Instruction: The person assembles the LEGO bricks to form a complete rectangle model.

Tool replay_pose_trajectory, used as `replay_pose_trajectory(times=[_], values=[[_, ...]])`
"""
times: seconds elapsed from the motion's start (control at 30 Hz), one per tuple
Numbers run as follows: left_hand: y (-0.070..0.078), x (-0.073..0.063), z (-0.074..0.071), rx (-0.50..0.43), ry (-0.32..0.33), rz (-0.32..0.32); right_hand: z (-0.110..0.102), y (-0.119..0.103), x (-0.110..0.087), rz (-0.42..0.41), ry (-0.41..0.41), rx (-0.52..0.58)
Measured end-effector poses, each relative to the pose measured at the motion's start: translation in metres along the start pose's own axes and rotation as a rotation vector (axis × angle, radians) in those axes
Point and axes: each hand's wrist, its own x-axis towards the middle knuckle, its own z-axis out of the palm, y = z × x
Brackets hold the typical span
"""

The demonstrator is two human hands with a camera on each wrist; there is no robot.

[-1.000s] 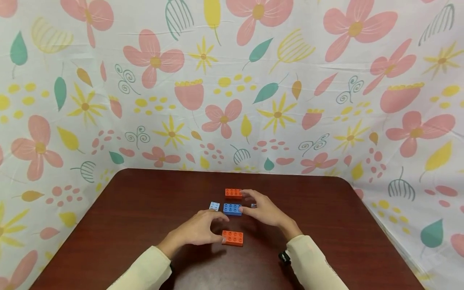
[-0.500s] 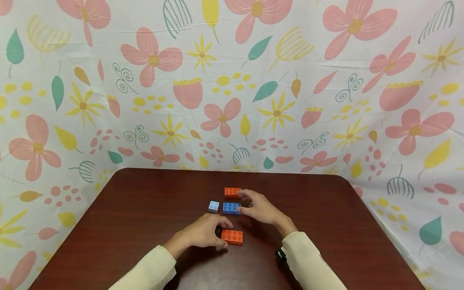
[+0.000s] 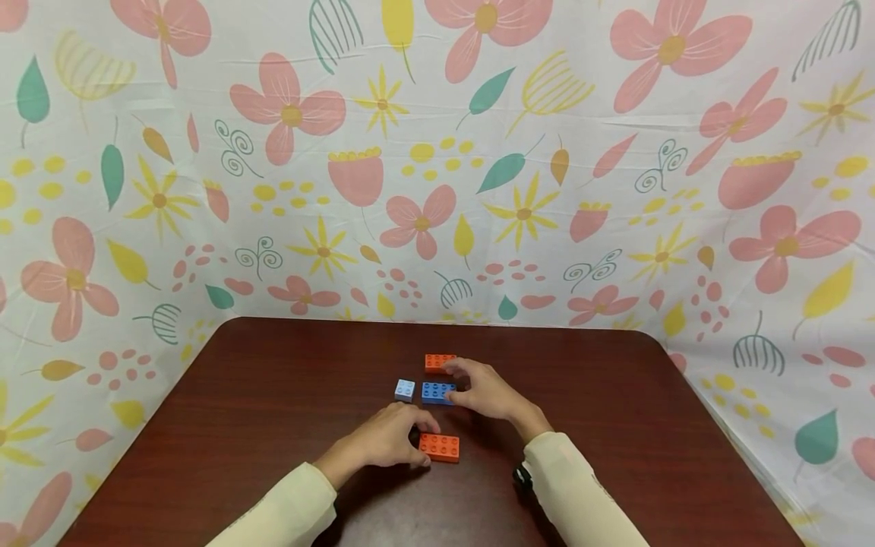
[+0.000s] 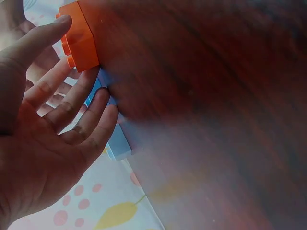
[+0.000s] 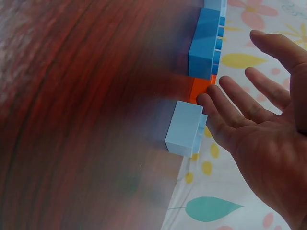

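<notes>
My left hand [image 3: 391,435] is at the left end of the near orange brick [image 3: 440,448], thumb on the near side and fingers toward the far side. In the left wrist view its fingers are spread and only loosely bent, not wrapped round the orange brick [image 4: 81,40]; I cannot tell whether they touch it. My right hand [image 3: 487,390] hovers at the right ends of the blue brick [image 3: 437,393] and the far orange brick [image 3: 439,363]. In the right wrist view its fingers are extended beside a light blue brick [image 5: 184,127], which the hand hides in the head view.
Another light blue brick [image 3: 405,390] stands just left of the blue one. All the bricks sit on a dark brown table [image 3: 273,380]. A floral cloth [image 3: 424,152] hangs behind and along the table's sides.
My left hand has moved slightly right, around the near orange brick's left end. My right hand has shifted a little left, covering the light blue brick that showed beside it. The bricks stay put.
</notes>
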Motion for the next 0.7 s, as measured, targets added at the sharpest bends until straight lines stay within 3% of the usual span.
replay_pose_trajectory(times=[0.3, 0.7], values=[[-0.002, 0.001, 0.001, 0.004, 0.017, 0.024, 0.003, -0.001, 0.008, 0.006, -0.021, -0.031], [-0.008, -0.004, -0.001, -0.068, 0.05, 0.052, 0.008, -0.003, 0.014, 0.052, -0.086, -0.106]])
